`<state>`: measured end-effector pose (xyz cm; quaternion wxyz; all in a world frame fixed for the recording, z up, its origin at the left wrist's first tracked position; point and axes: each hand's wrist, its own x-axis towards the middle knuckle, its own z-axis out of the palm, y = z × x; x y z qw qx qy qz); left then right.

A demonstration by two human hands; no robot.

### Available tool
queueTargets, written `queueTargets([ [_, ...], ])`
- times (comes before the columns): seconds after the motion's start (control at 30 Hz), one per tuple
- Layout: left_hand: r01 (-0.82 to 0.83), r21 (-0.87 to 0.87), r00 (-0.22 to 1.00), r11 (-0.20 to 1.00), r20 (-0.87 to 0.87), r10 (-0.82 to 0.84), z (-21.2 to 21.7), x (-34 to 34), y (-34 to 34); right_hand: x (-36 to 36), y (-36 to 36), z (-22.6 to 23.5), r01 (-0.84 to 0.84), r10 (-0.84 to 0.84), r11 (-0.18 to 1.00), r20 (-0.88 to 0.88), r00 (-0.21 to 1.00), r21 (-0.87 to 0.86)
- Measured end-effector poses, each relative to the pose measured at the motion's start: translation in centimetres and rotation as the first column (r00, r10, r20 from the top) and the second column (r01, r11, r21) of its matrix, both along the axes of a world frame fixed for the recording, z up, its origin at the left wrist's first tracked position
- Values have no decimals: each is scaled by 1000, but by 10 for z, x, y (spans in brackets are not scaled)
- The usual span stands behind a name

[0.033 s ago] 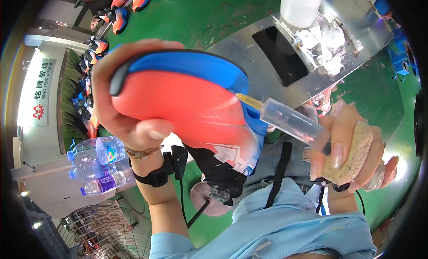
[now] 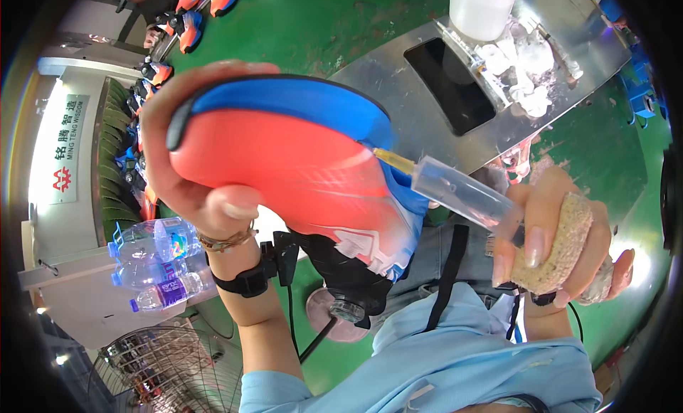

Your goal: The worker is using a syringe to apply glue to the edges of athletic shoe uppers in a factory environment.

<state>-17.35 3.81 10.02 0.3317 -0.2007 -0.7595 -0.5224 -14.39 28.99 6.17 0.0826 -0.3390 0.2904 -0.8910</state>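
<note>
My left hand [image 2: 171, 175] wraps round the toe end of a red-orange shoe [image 2: 277, 157] with a blue sole, tilted on its side in front of me. The thumb presses on the upper; the other fingers reach round the sole side. A clear syringe [image 2: 462, 196] is held between the fingers of my right hand [image 2: 544, 221]. Its yellow needle tip [image 2: 395, 160] meets the seam between upper and sole. Against the palm and curled fingers of the same hand sits a beige sponge-like pad [image 2: 548, 274]. A whitish wad [image 2: 596, 288] shows near the lower fingers.
Behind the shoe stands a metal table [image 2: 377, 71] with a black phone [image 2: 449, 86], crumpled white tissues [image 2: 526, 68] and a white container [image 2: 482, 11]. Plastic bottles [image 2: 153, 253] are at left, above a wire fan [image 2: 167, 370]. More shoes [image 2: 190, 32] line a rack.
The shoe and my left hand have shifted slightly to the left. The syringe has moved a little the same way, its tip still at the seam.
</note>
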Motion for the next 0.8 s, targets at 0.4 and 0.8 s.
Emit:
queueTargets([
  [0.4,-275,-49,958,960,77,278,-26,-23,-42,7,-10,-39,-53,-3,976,260,966,209],
  [0.8,-482,168,817,860,440,373,-72,-31,-133,23,0,-51,-35,-55,975,390,919,221],
])
